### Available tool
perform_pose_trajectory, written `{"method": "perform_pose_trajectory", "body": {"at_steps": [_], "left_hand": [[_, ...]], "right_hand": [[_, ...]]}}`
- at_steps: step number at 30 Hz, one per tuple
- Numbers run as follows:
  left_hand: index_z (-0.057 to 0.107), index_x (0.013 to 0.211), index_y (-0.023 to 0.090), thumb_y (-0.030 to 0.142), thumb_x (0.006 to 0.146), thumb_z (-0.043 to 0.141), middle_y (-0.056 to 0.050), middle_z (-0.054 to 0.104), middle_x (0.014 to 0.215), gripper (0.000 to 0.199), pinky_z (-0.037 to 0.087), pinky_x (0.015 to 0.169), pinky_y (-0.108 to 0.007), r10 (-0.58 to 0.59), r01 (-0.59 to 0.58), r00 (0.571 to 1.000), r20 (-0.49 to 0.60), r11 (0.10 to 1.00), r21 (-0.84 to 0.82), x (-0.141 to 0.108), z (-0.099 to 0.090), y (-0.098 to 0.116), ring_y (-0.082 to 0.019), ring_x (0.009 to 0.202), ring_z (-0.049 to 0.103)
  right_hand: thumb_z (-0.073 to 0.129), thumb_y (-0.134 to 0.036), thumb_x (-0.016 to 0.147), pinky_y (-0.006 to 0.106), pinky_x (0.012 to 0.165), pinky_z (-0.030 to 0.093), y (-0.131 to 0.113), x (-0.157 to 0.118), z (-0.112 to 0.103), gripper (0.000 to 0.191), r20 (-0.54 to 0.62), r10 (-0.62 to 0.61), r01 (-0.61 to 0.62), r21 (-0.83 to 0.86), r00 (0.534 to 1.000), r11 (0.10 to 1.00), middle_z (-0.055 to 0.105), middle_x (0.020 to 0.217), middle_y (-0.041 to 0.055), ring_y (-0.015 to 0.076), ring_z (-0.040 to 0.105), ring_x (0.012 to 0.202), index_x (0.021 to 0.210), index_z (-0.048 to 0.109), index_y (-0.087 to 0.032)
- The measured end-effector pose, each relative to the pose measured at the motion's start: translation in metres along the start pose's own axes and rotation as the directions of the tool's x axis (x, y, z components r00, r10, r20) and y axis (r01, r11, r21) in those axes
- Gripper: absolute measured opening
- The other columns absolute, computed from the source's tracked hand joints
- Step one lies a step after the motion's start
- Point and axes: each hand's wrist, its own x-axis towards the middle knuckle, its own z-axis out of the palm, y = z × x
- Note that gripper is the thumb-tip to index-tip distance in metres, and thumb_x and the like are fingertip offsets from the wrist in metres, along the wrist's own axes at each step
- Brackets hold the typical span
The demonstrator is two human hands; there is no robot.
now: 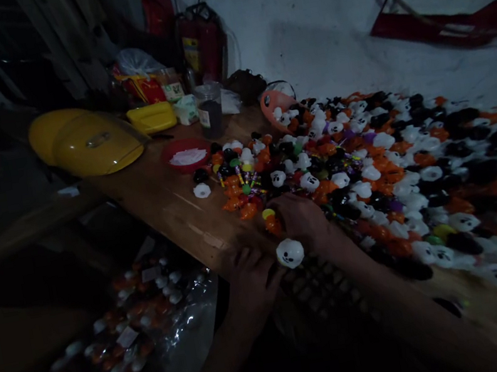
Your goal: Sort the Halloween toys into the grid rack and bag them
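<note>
A white toy head with a black ghost-like face (290, 253) sits at the thumb and fingertips of my left hand (251, 281), which appears closed on it by its edge. My right hand (304, 221) is just beyond, over the table edge, with its fingers curled down. Against those fingertips is a small orange toy piece with a yellow top (273, 224). The dim light hides the exact grip of both hands. In front of my right hand lie orange pumpkin-like pieces (233, 193) and sticks with striped wrappers (247, 176).
A large heap of white, orange and black toys (388, 169) covers the right of the wooden table (160, 201). Farther back stand a red dish (186, 156) with white strips, a plastic cup (210, 113), an orange scoop (274, 108) and a yellow visor-like object (89, 143). Bagged toys (130, 333) lie lower left.
</note>
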Motion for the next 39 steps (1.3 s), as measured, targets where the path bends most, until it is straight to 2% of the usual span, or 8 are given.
{"method": "perform_pose_trajectory", "body": {"at_steps": [4,7,13,17,23,30,34,39], "left_hand": [[0.071,0.092,0.025,0.034,0.081,0.067,-0.002,0.068,0.091,0.014,0.036,0.091,-0.046,-0.023,0.023,1.000,0.017,0.999,-0.023,0.004,-0.004,0.000,-0.023,0.092,0.057],[0.072,0.092,0.026,0.035,0.080,0.068,-0.002,0.068,0.090,0.016,0.036,0.093,-0.047,-0.050,0.051,0.998,0.027,0.998,-0.026,0.005,-0.008,0.002,-0.023,0.094,0.058],[0.071,0.093,0.026,0.033,0.080,0.068,-0.002,0.069,0.097,0.016,0.037,0.099,-0.046,-0.036,0.037,0.999,0.016,0.999,-0.022,0.003,-0.007,0.003,-0.021,0.097,0.058],[0.070,0.092,0.023,0.032,0.080,0.067,-0.003,0.068,0.099,0.015,0.039,0.098,-0.045,-0.012,0.011,0.999,-0.047,1.000,-0.020,0.002,-0.001,-0.001,-0.021,0.098,0.058],[0.070,0.086,0.021,0.028,0.076,0.072,-0.004,0.069,0.092,0.013,0.043,0.094,-0.045,0.004,-0.008,0.995,-0.096,0.999,-0.039,0.006,0.003,-0.005,-0.023,0.094,0.060],[0.070,0.082,0.020,0.027,0.075,0.073,-0.004,0.070,0.092,0.011,0.046,0.090,-0.040,-0.008,0.002,0.996,-0.094,0.998,-0.061,0.006,0.004,-0.002,-0.022,0.093,0.060],[0.068,0.088,0.017,0.029,0.077,0.070,-0.009,0.068,0.096,0.016,0.045,0.091,-0.044,-0.055,0.050,0.993,-0.106,0.998,-0.046,0.000,0.003,0.011,-0.025,0.098,0.059],[0.065,0.105,0.018,0.030,0.082,0.063,-0.010,0.067,0.104,0.026,0.047,0.091,-0.040,-0.123,0.109,0.982,-0.142,0.989,-0.104,-0.001,0.000,0.026,-0.025,0.103,0.060]], "right_hand": [[0.051,-0.025,0.084,0.028,0.069,0.047,0.002,0.020,0.004,0.035,0.249,-0.161,0.215,-0.210,0.955,0.954,0.056,0.122,0.0054,0.0221,0.063,0.095,0.118,0.060,-0.028],[0.046,-0.022,0.087,0.030,0.065,0.045,0.009,0.027,0.006,0.033,0.285,-0.173,0.250,-0.261,0.943,0.932,0.054,0.119,0.0089,0.0231,0.064,0.087,0.115,0.062,-0.025],[0.048,-0.020,0.089,0.028,0.072,0.045,0.019,0.024,-0.020,0.023,0.089,-0.161,0.173,-0.149,0.983,0.974,0.057,0.120,0.0106,0.0211,0.061,0.094,0.106,0.064,-0.017],[0.053,-0.021,0.088,0.027,0.069,0.045,0.027,-0.029,-0.038,0.015,-0.036,-0.007,0.008,0.036,0.999,0.999,0.068,0.086,0.0065,0.0192,0.063,0.080,0.091,0.067,-0.016],[0.055,-0.021,0.087,0.028,0.070,0.048,0.026,-0.108,-0.012,0.016,0.033,0.141,-0.145,0.154,0.989,0.977,0.073,0.086,0.0057,0.0191,0.068,0.077,0.092,0.070,-0.018],[0.053,-0.024,0.088,0.029,0.068,0.048,0.023,-0.113,0.001,0.018,-0.005,0.248,-0.245,0.136,0.969,0.960,0.073,0.085,0.0072,0.0207,0.067,0.075,0.090,0.070,-0.019],[0.048,-0.030,0.091,0.034,0.072,0.049,0.021,-0.121,0.016,0.028,-0.158,0.292,-0.270,0.150,0.943,0.951,0.072,0.095,0.0114,0.0242,0.067,0.082,0.104,0.067,-0.015],[0.047,-0.033,0.090,0.035,0.074,0.050,0.019,-0.124,0.024,0.027,-0.258,0.283,-0.246,0.167,0.924,0.955,0.072,0.095,0.0096,0.0249,0.066,0.086,0.100,0.066,-0.017]]}}
